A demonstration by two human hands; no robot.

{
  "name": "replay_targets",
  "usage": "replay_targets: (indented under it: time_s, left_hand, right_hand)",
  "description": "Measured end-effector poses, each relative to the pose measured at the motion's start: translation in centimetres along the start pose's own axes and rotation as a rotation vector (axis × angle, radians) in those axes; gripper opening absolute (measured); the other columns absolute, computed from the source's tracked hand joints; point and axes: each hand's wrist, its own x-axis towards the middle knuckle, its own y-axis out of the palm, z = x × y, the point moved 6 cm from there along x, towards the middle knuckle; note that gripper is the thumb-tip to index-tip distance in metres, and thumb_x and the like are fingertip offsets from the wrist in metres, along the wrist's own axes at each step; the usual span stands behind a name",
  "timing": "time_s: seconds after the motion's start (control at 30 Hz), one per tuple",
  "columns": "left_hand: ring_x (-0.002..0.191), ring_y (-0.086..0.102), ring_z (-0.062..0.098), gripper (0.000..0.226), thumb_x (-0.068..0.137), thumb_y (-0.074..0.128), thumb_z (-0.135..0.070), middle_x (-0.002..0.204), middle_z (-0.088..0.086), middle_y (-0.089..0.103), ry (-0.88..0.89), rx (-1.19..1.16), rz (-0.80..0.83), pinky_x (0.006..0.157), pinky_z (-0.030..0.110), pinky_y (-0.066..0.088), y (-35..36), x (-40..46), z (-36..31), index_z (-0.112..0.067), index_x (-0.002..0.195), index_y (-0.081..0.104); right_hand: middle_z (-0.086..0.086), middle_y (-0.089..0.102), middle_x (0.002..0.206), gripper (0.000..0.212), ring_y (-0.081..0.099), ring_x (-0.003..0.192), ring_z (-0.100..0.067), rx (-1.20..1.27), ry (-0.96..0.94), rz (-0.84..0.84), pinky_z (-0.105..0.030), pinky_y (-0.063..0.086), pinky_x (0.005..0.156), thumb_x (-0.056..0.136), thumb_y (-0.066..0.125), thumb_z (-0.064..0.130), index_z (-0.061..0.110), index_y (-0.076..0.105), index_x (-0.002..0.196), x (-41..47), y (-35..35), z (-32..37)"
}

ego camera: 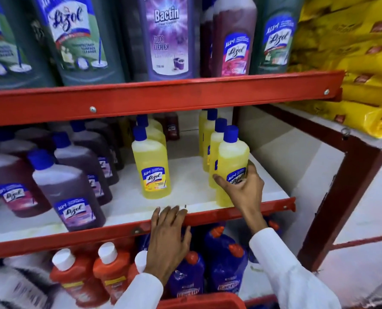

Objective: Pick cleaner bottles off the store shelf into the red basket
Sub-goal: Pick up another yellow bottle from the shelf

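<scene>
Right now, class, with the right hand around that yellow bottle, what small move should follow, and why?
Probably lift the yellow bottle clear of the shelf lip. The right hand already wraps its lower half, it stands at the front edge, and the red basket waits below.

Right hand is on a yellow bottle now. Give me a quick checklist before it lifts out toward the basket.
1. Grip: right hand wraps the front yellow bottle at its label, fingers and thumb on either side. Ok.
2. Cap: blue, on. Ok.
3. Neighbours: another yellow bottle stands close behind; could tip on the pull. Not ok.
4. Headroom: the cap sits below the upper red rail, with a gap. Ok.
5. Left hand: rests on the shelf edge, holding nothing. Ok.
6. Basket: only its red rim shows at the bottom; room inside, cannot tell.
</scene>
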Motion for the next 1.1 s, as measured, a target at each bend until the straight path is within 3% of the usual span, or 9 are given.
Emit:
replay_targets:
  time_s: [0.1,0.27,0.4,0.5,0.57,0.67,0.8,0.93,1.1]
  left_hand:
    - [0.126,0.051,0.024,0.046,0.084,0.059,-0.034,0.132,0.002,0.062,0.004,-0.027,-0.006,0.118,0.045,0.017,-0.1,-0.1,-0.1,-0.024,0.128,0.053]
    - [0.124,0.055,0.027,0.046,0.083,0.054,-0.036,0.13,0.005,0.064,0.023,-0.039,-0.028,0.116,0.046,0.019,-0.2,-0.1,-0.3,-0.02,0.126,0.058]
    - [0.116,0.061,0.031,0.05,0.08,0.046,-0.04,0.124,0.008,0.067,0.039,-0.031,-0.044,0.11,0.045,0.026,-0.3,-0.1,-0.1,-0.016,0.121,0.062]
    - [0.113,0.063,0.032,0.052,0.078,0.047,-0.04,0.122,0.01,0.068,0.048,-0.025,-0.039,0.107,0.044,0.027,-0.5,-0.1,0.0,-0.015,0.12,0.064]
    - [0.111,0.064,0.031,0.053,0.077,0.046,-0.041,0.121,0.01,0.069,0.047,-0.021,-0.031,0.106,0.043,0.027,-0.6,-0.1,0.0,-0.015,0.119,0.064]
    - [0.109,0.066,0.031,0.052,0.076,0.047,-0.041,0.117,0.01,0.071,0.033,-0.029,-0.032,0.104,0.042,0.028,-0.6,-0.1,0.0,-0.014,0.116,0.067]
    - [0.107,0.067,0.032,0.053,0.076,0.046,-0.041,0.116,0.012,0.071,0.031,-0.031,-0.037,0.103,0.043,0.028,-0.5,-0.1,0.0,-0.012,0.114,0.068]
    - [0.107,0.066,0.033,0.054,0.077,0.044,-0.042,0.115,0.012,0.071,0.031,-0.015,-0.03,0.104,0.042,0.027,-0.5,-0.1,0.0,-0.011,0.115,0.067]
    - [0.11,0.064,0.032,0.055,0.077,0.043,-0.042,0.119,0.011,0.07,0.03,-0.028,-0.003,0.105,0.042,0.027,-0.7,-0.1,0.1,-0.013,0.119,0.065]
  right_hand:
    - [0.009,0.078,0.089,0.065,0.073,0.079,-0.001,0.148,-0.084,0.007,-0.008,0.053,0.065,0.057,0.09,0.051,0.028,0.066,0.113,-0.1,-1.5,1.8]
    - [-0.002,0.08,0.101,0.045,0.076,0.092,-0.022,0.753,-0.063,0.342,-0.039,0.059,0.079,0.063,0.085,0.032,0.017,0.075,0.105,-0.8,-2.5,5.0]
    - [-0.017,0.063,0.12,0.103,0.064,0.098,-0.037,1.292,0.147,0.729,-0.055,0.049,0.096,0.059,0.086,0.046,-0.005,0.045,0.139,-3.1,-1.0,7.2]
    - [-0.021,0.041,0.133,0.134,0.045,0.107,-0.04,1.446,0.292,0.645,-0.065,0.027,0.109,0.051,0.087,0.05,-0.005,0.02,0.153,-3.5,-1.6,6.5]
    - [-0.021,0.049,0.127,0.124,0.052,0.1,-0.04,1.462,0.258,0.665,-0.059,0.039,0.101,0.056,0.084,0.05,-0.006,0.027,0.151,-3.6,-2.5,7.1]
    - [-0.015,0.069,0.112,0.089,0.068,0.092,-0.034,1.318,0.173,0.602,-0.051,0.056,0.087,0.06,0.085,0.049,0.002,0.058,0.131,-3.6,-4.1,7.8]
    - [0.007,0.079,0.094,0.047,0.074,0.084,-0.008,0.594,-0.125,0.055,-0.026,0.059,0.071,0.063,0.084,0.047,0.03,0.072,0.104,-3.5,-7.8,8.1]
    - [0.009,0.07,0.113,0.093,0.069,0.093,-0.007,-0.082,-0.274,-0.287,-0.019,0.057,0.074,0.058,0.085,0.062,0.026,0.049,0.136,-5.1,-8.9,9.5]
    - [-0.002,0.066,0.125,0.102,0.066,0.104,-0.018,-0.176,-0.221,-0.328,-0.03,0.059,0.083,0.058,0.087,0.06,0.019,0.044,0.141,-5.5,-7.9,9.0]
